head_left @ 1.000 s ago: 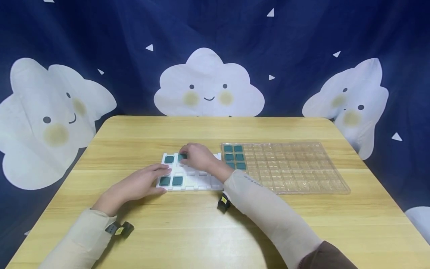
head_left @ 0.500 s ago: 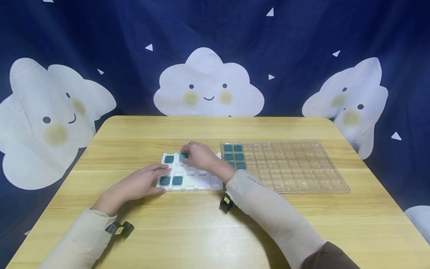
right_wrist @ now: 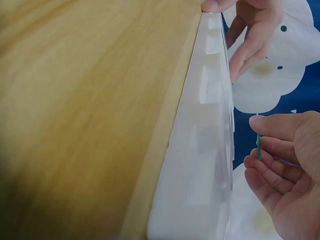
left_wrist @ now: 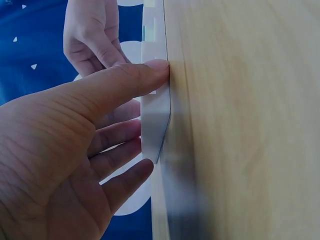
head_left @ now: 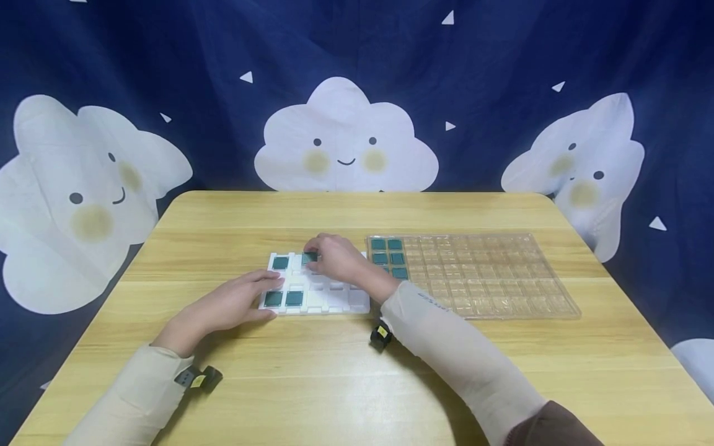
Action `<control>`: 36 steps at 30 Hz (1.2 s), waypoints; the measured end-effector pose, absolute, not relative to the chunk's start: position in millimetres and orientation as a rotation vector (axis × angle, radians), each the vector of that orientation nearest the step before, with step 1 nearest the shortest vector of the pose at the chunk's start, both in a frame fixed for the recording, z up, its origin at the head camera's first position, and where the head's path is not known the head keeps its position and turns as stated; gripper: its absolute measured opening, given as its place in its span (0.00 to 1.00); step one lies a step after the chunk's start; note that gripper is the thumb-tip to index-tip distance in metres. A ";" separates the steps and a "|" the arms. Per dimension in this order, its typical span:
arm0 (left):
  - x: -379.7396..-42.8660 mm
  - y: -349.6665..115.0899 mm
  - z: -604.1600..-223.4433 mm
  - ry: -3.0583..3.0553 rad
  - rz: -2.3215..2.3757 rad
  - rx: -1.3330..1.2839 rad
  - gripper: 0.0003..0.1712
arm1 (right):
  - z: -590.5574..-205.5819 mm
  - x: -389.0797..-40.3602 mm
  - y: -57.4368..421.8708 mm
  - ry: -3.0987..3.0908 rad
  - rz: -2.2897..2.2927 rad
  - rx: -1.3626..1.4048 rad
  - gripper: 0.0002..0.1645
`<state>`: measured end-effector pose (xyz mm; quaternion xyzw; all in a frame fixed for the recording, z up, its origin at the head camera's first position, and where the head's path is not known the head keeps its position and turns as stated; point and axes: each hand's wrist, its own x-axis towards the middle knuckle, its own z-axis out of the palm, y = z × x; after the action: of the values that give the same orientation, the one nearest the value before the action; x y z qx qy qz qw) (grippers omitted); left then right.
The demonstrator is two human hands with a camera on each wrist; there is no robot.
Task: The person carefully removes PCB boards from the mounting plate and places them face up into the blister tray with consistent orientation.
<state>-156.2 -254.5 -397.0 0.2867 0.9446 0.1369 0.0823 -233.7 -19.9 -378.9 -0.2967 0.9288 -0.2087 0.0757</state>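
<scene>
In the head view my right hand pinches a thin green square chip over the back row of a white compartment tray. The right wrist view has the chip edge-on between thumb and fingers, a gap apart from the tray's face. My left hand grips the tray's left end, its thumb against the front edge and fingers on the far side. More green chips sit in the tray: one at the back left and two at the front left.
A clear plastic tray with many small pockets lies to the right, partly behind the right forearm. Several green chips fill its left columns. Both trays lie on a wooden table, with a blue cloud-print curtain behind.
The right hand has shifted slightly to the right and back with the pinched chip, away from the left chip in the back row. The left hand has stayed in place.
</scene>
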 end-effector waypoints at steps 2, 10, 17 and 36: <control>-156.1 -254.3 -396.7 2.824 0.412 0.860 0.37 | -378.7 -233.5 -18.0 2.784 -0.630 -0.888 0.23; -156.0 -254.1 -396.0 2.833 0.421 0.871 0.37 | -379.6 -233.6 -8.1 2.779 -0.684 -0.883 0.22; -156.0 -254.3 -395.4 2.828 0.421 0.855 0.37 | -378.3 -233.9 2.0 2.794 -0.667 -0.897 0.23; -156.8 -255.4 -399.0 2.835 0.408 0.870 0.38 | -380.8 -228.5 27.0 2.833 -0.564 -0.955 0.24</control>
<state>-156.8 -255.4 -399.0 0.2899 0.9445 0.1358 0.0741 -228.5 27.0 -380.8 -0.3134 0.9301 -0.1851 0.0497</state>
